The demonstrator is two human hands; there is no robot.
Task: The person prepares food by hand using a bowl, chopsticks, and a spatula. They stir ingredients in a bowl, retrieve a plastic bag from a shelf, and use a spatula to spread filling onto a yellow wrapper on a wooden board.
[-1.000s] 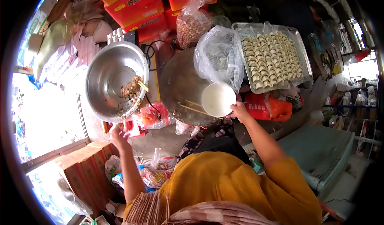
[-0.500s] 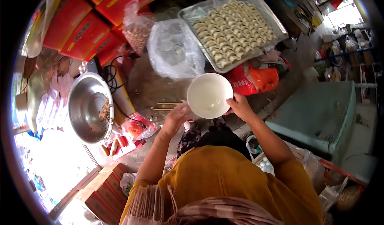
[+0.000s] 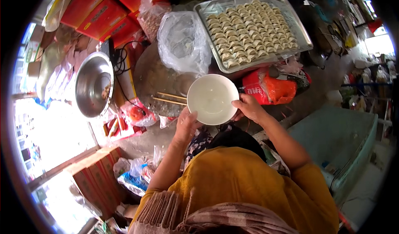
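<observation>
So I've got a white bowl point(image 3: 212, 99) in both hands, held in front of me by the near edge of the round board point(image 3: 146, 79). Left hand point(image 3: 186, 126) is gripping its lower left side, right hand point(image 3: 249, 109) has the right rim, thumb on the edge. Chopsticks point(image 3: 172, 96) lie just left of it. Metal basin point(image 3: 86, 84) sits further left, tray point(image 3: 306, 42) of dumplings point(image 3: 251, 34) beyond, to the right.
</observation>
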